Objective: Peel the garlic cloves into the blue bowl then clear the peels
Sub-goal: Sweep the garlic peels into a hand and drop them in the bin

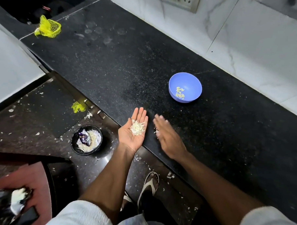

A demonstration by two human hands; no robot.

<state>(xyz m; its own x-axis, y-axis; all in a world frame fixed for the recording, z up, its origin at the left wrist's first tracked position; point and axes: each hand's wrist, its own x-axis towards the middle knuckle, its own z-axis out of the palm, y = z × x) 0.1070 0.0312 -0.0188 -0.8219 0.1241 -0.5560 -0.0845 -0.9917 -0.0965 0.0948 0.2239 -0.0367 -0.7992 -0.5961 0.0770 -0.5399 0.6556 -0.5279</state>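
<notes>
My left hand (133, 133) lies palm up at the front edge of the black counter (112, 63), with a small heap of white garlic peels (137, 127) resting on the palm. Just to its right, my right hand (167, 135) is flat, palm down and blurred, on the counter edge, with a few peel bits by its fingers. The blue bowl (193, 80) stands farther back to the right on the counter, with several peeled cloves (179, 93) in its bottom.
A black bin (74, 147) holding peels and a purple wrapper stands on the floor left of my left hand. Peel scraps litter the floor. A yellow net bag (49, 28) lies far left by the sink. A wall socket (180, 1) is behind. My sandalled foot (149, 184) is below.
</notes>
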